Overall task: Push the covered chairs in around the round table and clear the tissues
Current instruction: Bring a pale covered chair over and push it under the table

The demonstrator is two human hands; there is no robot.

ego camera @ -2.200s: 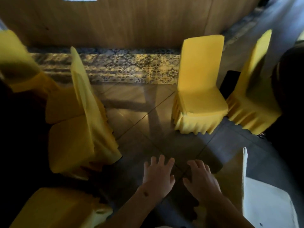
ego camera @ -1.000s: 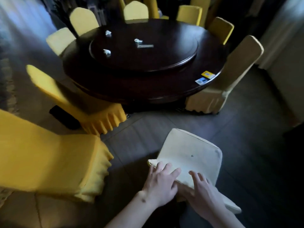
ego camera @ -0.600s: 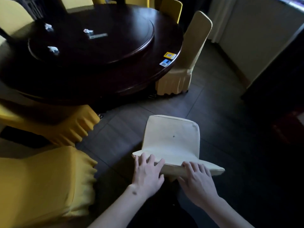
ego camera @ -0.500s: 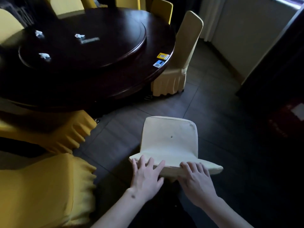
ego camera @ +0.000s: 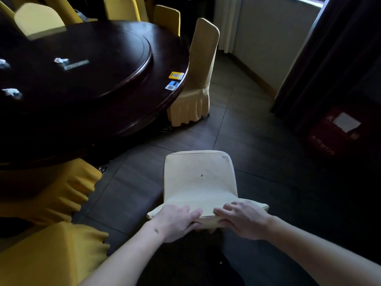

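Observation:
A pale cream covered chair (ego camera: pixel 199 178) stands on the dark floor in front of me, its seat facing the round table. My left hand (ego camera: pixel 175 220) and my right hand (ego camera: pixel 243 220) both grip the top edge of its backrest, thumbs underneath. The dark round table (ego camera: pixel 123 112) with a raised turntable (ego camera: pixel 115 65) fills the upper left. Crumpled white tissues (ego camera: pixel 60 60) (ego camera: pixel 11 92) lie on the turntable. Another pale covered chair (ego camera: pixel 198 79) is pushed in at the table's right edge.
Yellow covered chairs stand at the left: one skirt (ego camera: pixel 51 195) under the table edge, another (ego camera: pixel 47 254) at the lower left. More yellow chair backs (ego camera: pixel 39 19) ring the far side. Two stickers (ego camera: pixel 174 80) sit near the table rim. A wall and dark curtain (ego camera: pixel 329 58) bound the right.
My view swung from the yellow chairs by the wall to the table. Both hands took hold of the cream chair's backrest, and their fingers now curl tighter over its top edge.

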